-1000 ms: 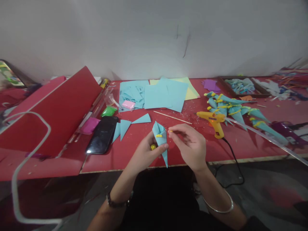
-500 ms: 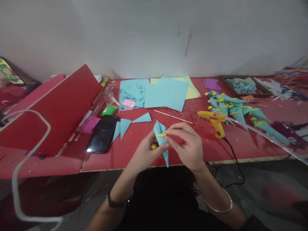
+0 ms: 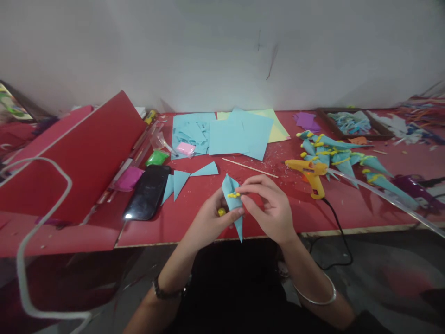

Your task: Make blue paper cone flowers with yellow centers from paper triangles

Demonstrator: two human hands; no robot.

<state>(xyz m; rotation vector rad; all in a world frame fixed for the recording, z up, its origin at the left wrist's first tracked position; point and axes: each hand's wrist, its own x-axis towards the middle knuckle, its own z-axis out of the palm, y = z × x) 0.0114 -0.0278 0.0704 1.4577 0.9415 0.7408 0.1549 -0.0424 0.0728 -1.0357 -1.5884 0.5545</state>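
Note:
My left hand (image 3: 215, 217) is closed around a light-blue paper cone (image 3: 238, 224), its narrow tip pointing down toward me. A small yellow ball of clay (image 3: 221, 212) sits against the fingers of that same hand. Across the cone's upper part runs a short row of yellow clay beads (image 3: 232, 195). The thumb and forefinger of my right hand (image 3: 269, 204) pinch at the right end of this row, partly hiding it. Several finished-looking blue cones with yellow clay bands (image 3: 342, 160) lie in a pile at the right.
A yellow glue gun (image 3: 309, 174) with a black cord lies right of my hands. Left are a phone (image 3: 148, 192), blue paper triangles (image 3: 181, 183), green clay (image 3: 157, 158) and a red board (image 3: 79, 157). Blue sheets (image 3: 229, 137) and a thin stick (image 3: 249, 168) lie beyond.
Very little differs. My right thumb and fingertips have shifted slightly at the bead row; my left hand keeps the paper cone in the same place.

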